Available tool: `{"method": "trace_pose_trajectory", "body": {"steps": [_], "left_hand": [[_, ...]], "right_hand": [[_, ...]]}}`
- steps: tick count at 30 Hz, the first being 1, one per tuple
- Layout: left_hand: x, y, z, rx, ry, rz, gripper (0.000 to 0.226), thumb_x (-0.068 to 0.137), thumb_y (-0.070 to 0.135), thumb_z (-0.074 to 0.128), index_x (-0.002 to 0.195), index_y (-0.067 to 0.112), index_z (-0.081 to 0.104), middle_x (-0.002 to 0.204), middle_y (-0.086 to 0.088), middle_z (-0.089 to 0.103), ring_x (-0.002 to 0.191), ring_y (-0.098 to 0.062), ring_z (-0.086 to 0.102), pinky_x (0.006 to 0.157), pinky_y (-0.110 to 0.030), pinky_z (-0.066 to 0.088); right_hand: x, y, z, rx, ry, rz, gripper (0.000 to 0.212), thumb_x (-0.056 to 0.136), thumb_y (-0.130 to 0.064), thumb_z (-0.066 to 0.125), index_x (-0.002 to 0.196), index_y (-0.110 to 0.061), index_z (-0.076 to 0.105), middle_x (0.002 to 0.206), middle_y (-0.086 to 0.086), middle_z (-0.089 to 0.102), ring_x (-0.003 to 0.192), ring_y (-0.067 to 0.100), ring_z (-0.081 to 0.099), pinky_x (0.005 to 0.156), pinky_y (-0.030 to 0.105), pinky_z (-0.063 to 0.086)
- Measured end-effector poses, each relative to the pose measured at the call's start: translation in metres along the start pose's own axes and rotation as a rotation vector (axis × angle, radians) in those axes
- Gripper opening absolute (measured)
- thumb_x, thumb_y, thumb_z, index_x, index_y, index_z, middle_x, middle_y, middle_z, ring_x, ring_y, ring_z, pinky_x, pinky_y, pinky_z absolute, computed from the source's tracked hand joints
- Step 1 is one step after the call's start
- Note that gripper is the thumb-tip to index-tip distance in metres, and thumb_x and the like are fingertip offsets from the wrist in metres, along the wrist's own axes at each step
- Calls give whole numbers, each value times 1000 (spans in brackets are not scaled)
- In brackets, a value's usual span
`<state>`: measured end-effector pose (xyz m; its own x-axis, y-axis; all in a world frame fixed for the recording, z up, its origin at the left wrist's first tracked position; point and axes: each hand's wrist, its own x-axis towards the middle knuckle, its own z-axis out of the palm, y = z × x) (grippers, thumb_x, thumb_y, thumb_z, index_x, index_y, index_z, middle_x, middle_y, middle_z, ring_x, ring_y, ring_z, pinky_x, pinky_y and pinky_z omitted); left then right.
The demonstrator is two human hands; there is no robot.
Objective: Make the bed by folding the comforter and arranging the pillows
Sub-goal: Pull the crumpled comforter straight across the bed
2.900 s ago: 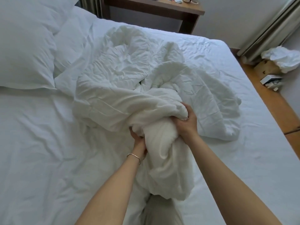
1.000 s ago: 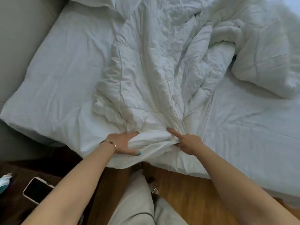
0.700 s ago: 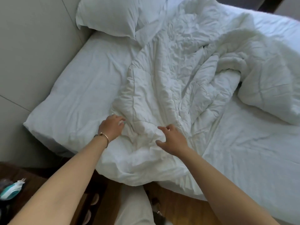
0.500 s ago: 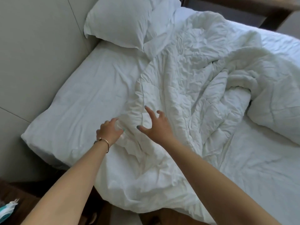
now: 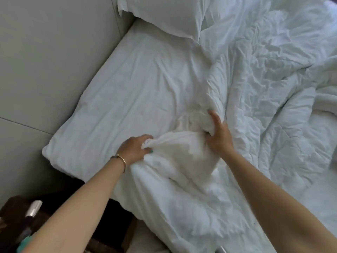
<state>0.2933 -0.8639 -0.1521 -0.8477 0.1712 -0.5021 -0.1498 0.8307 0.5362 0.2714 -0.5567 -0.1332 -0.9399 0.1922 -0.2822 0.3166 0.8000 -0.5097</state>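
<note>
Comforter (image 5: 264,88): white, crumpled, heaped across the bed, with one bunched edge drawn toward the person at the bedside. Left hand (image 5: 134,149), a thin bracelet (image 5: 121,160) at its wrist, has its fingers curled round a twisted tip of the fabric, apparently a corner; the cloth between the two hands is pulled into a short ridge. Right hand (image 5: 218,134) lies just beyond and to the right of that grip, its thumb and fingers closing on a thick roll of the same edge; the fingertips are partly buried in the fabric, so how firmly it clamps cannot be told. Both grips sit on one hem, near each other, which suggests the person is hunting out the edge in order to spread it before any fold is made. Away from the grips, up and to the right, the rest of the comforter remains in loose wrinkles. To the left of the left hand the fitted sheet (image 5: 131,92) lies bare as far as the grey padded wall panel (image 5: 54,52). Far beyond both hands a pillow (image 5: 164,13) rests against the panel at the head of the bed, its near corner just beside the comforter. Judged stage: early; edge found, no fold yet formed, pillow not yet arranged.
</note>
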Motion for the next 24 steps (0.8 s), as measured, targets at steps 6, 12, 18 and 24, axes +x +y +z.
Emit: {"method": "trace_pose_trajectory", "body": {"steps": [6, 12, 18, 24], "left_hand": [[-57, -71, -121, 85, 609, -208, 28, 88, 31, 66, 115, 25, 65, 100, -20, 70, 88, -42, 65, 72, -39, 47], [-61, -117, -109, 415, 269, -598, 38, 95, 34, 49, 126, 13, 56, 128, -17, 54, 118, -36, 51, 97, -40, 44], [21, -48, -48, 139, 160, -171, 74, 86, 57, 55, 148, 47, 16, 157, 2, 8, 146, -28, 3, 111, -56, 11], [85, 5, -50, 202, 217, -131, 32, 82, 36, 54, 111, 25, 62, 124, -3, 44, 113, -27, 45, 96, -39, 32]], "right_hand": [[8, -108, 9, 342, 48, -125, 68, 85, -36, 67, 143, -38, 34, 121, 6, 43, 98, 16, 49, 87, 22, 38], [7, -158, 74, -158, -621, -183, 88, 88, -39, 67, 155, -33, 10, 152, 15, 22, 132, 33, 38, 107, 36, 37], [-9, -115, 117, -339, -609, -251, 83, 90, -35, 63, 153, -41, 9, 163, -4, -6, 149, 30, -9, 117, 55, 16], [13, -94, 78, -135, -504, -84, 66, 92, -26, 62, 150, -32, 31, 161, -1, 18, 143, 19, 28, 111, 31, 28]]}}
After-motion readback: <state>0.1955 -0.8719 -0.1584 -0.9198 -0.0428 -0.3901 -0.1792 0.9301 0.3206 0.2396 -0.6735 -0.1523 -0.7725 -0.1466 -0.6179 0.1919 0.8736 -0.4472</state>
